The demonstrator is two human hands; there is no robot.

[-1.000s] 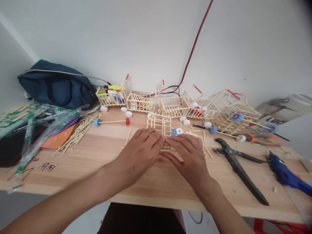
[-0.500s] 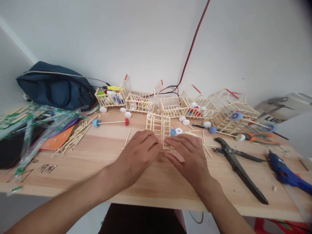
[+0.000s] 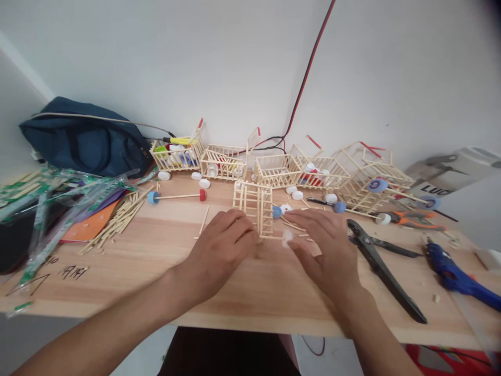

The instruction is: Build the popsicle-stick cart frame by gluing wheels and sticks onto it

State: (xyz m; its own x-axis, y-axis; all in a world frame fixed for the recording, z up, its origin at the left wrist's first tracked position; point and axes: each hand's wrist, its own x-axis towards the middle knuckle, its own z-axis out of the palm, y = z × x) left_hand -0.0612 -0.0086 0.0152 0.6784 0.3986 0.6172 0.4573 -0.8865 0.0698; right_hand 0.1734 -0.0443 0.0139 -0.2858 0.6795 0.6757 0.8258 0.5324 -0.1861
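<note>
A small cart frame of thin wooden sticks lies on the table in front of me. My left hand is at its near left corner, fingers bent and closed on it; the fingertips are partly hidden. To the right of the frame is my right hand, thumb and fingers apart, touching no part of the frame. By its thumb tip lies a small whitish, see-through piece whose kind I cannot make out. A blue wheel and a white wheel sit close to the frame's right side.
Several stick carts line the wall. Black-handled cutters, a blue glue gun and orange-handled pliers lie right. At left are loose sticks, a stick axle and a blue bag.
My right hand has let go of the frame and moved right, its fingers spreading. The whitish piece now shows beside its thumb. My left hand stays at the frame.
</note>
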